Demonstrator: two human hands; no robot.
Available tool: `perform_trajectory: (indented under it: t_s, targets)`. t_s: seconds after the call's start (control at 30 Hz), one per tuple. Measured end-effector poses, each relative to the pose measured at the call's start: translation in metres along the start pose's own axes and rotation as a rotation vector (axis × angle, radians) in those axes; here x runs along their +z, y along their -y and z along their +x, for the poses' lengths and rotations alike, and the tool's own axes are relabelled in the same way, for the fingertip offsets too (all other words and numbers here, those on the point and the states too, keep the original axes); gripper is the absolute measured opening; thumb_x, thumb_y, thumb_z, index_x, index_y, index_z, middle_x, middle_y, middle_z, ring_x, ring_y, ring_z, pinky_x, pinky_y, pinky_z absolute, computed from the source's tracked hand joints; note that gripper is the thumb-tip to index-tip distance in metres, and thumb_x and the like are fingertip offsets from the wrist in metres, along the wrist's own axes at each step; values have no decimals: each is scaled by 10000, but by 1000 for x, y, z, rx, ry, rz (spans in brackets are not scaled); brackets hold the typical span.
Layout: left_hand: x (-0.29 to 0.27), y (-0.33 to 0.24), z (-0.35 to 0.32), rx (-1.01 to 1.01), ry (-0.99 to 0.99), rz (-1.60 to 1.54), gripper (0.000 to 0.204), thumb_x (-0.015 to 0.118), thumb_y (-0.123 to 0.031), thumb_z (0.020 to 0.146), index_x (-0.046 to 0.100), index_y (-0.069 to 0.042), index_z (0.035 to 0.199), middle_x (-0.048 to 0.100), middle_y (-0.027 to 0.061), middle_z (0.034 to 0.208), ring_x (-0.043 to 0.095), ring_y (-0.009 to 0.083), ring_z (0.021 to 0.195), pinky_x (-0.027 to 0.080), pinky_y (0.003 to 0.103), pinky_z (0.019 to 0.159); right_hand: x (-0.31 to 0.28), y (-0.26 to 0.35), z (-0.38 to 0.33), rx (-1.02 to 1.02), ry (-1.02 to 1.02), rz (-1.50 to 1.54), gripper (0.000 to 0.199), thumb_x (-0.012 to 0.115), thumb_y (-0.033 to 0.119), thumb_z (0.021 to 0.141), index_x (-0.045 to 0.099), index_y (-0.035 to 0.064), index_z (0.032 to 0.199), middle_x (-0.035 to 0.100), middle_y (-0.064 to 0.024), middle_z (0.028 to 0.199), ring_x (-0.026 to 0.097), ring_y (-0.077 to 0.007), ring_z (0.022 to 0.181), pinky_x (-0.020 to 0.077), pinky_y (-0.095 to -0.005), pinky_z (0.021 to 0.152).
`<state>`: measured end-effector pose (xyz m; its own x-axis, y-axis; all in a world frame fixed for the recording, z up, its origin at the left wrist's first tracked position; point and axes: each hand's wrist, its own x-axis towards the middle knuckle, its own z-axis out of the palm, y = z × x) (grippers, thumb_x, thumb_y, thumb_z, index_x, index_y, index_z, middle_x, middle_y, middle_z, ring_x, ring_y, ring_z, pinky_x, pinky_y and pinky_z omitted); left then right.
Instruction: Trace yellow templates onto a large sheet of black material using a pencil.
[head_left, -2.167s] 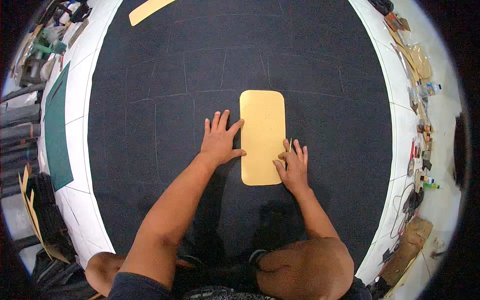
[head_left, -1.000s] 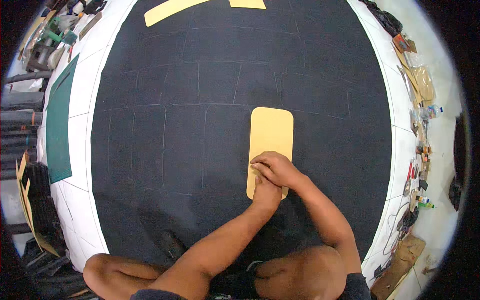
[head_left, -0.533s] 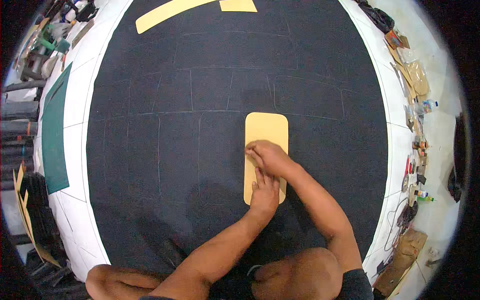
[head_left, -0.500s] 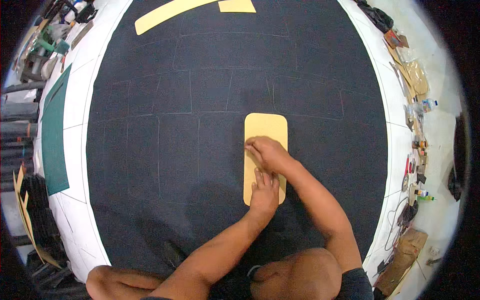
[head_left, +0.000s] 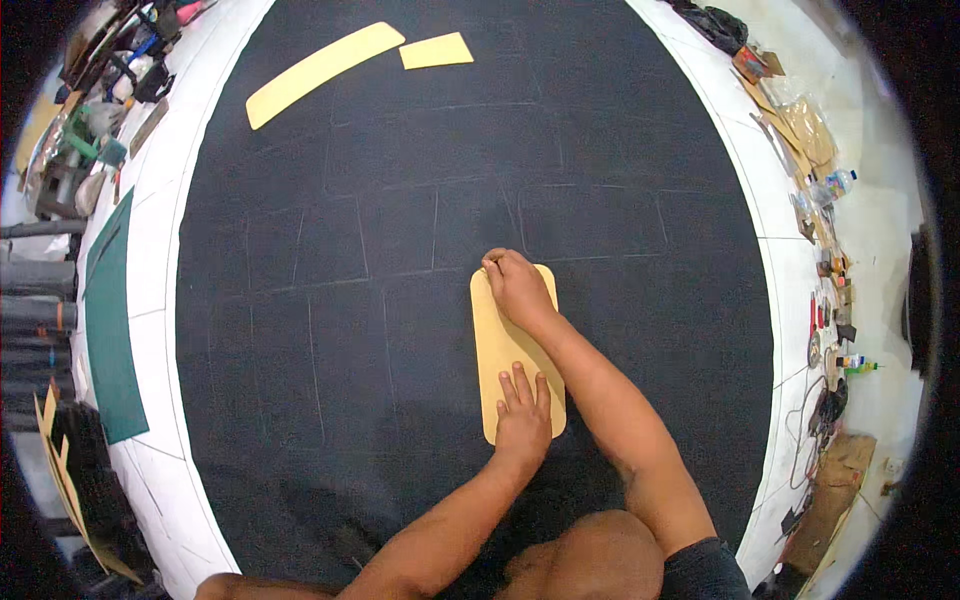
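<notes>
A yellow rounded-corner rectangular template [head_left: 510,355] lies flat on a wide sheet of black material [head_left: 320,390] marked with thin pale lines. My left hand [head_left: 523,425] rests spread over the template's near part, fingers stretched out. My right hand [head_left: 518,287] is pinched closed at the template's far left corner; whatever sits between the fingertips is too small to make out. Farther off on the sheet lie a long curved yellow piece [head_left: 325,75] and a small four-sided yellow piece [head_left: 436,51].
A green mat [head_left: 113,330] lies on the white tiled floor at the left, near dark rolls [head_left: 38,315]. Along the right are a plastic bottle [head_left: 832,187], small tools, a cable and a brown board [head_left: 828,500]. My bent knee [head_left: 600,560] is at the sheet's near side.
My right hand has moved away from me along the template's left edge to its far corner. My left hand's fingers are more spread. The view has shifted, showing more of the far yellow pieces.
</notes>
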<state>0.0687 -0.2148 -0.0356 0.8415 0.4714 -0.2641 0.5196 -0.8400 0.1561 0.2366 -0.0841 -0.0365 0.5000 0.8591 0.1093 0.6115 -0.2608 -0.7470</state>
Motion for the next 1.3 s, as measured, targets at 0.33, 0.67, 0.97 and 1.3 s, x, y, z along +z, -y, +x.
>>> perform_trajectory:
  t_s: [0.33,0.67,0.97,1.3]
  targets:
    - [-11,1,2,9,28,6,747,671,-326,932,365,0,1531,264,407,1545,326,581,1414,578,507,952,-24,-24,-14,38,-114,-60,245,520,220,1022,672,31,1058,692,-196,1026,659,-388,996,525,-481,888]
    - [-16,2,2,30,-9,-77,705,685,-279,913,423,4,1503,298,413,1535,359,579,1402,576,507,939,-52,-48,-31,149,-205,-145,236,517,236,1028,645,45,1084,684,-183,1045,667,-398,966,536,-499,849]
    - [-7,4,3,67,-51,-15,813,748,-343,871,370,14,1495,283,429,1509,345,605,1387,593,495,922,-56,-50,-65,114,-212,-290,182,514,223,1024,626,82,1053,684,-132,983,689,-356,894,577,-463,772]
    - [-9,5,4,17,-16,-71,800,733,-355,883,362,-53,1524,292,375,1537,305,556,1438,633,472,828,-60,-46,-163,-47,-159,-461,132,592,212,970,609,94,1025,659,-93,854,683,-289,794,562,-429,685]
